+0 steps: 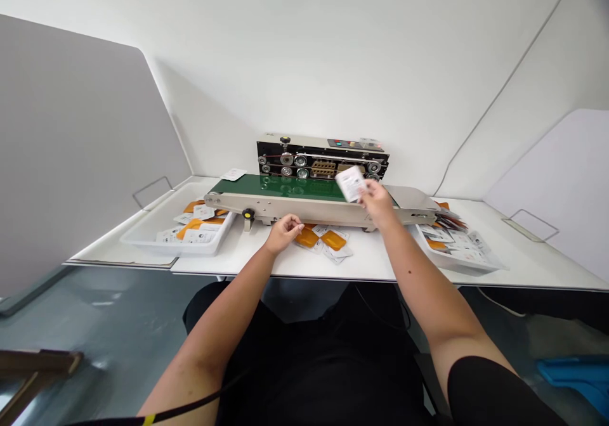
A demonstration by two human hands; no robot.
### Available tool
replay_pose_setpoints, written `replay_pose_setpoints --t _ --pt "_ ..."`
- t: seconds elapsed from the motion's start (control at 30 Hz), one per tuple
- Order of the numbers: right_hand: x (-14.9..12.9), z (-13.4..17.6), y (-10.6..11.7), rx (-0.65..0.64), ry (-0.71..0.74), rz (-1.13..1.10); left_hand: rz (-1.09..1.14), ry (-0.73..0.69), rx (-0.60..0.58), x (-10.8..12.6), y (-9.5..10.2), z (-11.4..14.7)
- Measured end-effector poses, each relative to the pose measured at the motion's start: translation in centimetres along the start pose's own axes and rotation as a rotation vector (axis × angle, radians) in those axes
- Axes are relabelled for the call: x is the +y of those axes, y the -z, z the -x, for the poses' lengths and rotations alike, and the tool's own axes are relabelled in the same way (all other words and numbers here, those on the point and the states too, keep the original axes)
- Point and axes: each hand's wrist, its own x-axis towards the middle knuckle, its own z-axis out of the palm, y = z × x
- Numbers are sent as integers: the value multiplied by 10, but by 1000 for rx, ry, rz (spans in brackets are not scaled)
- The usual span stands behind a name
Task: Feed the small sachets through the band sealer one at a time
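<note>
My right hand [379,205] pinches a small white printed packet [351,184] by its edge, above the front right part of the green conveyor belt [280,186]. Behind the belt stands the band sealing machine [323,161], with its rollers and brass-coloured blocks exposed. Low in front of the conveyor, my left hand [284,233] has its fingers curled together, and no object shows in them. Just to its right lies a loose pile of packets with orange and white printed sides [333,240] on the white table [252,255].
A white bin [166,248] with several packets stands under the conveyor's left end. Another bin [457,262] of packets is at the right end. One packet [233,174] lies behind the belt's left end. Grey panels [80,128] flank the table.
</note>
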Motion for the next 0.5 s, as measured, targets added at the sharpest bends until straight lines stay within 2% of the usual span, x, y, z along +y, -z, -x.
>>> replay_pose_setpoints --t 0.07,0.1,0.17,0.2,0.33,0.5 --pt "4 -27 29 320 54 -118 -19 -10 1 1 1 1" --pt "9 -39 42 439 60 -128 -30 -14 2 1 1 1" --pt "20 -56 64 593 8 -81 -52 -20 -1 3 1 2" --pt "26 -61 71 617 -49 -40 -63 -22 -4 4 2 2" --pt "45 -67 78 494 -269 90 -106 -30 -16 4 2 3" --pt "47 -68 60 331 -356 41 -170 -38 -34 2 2 3"
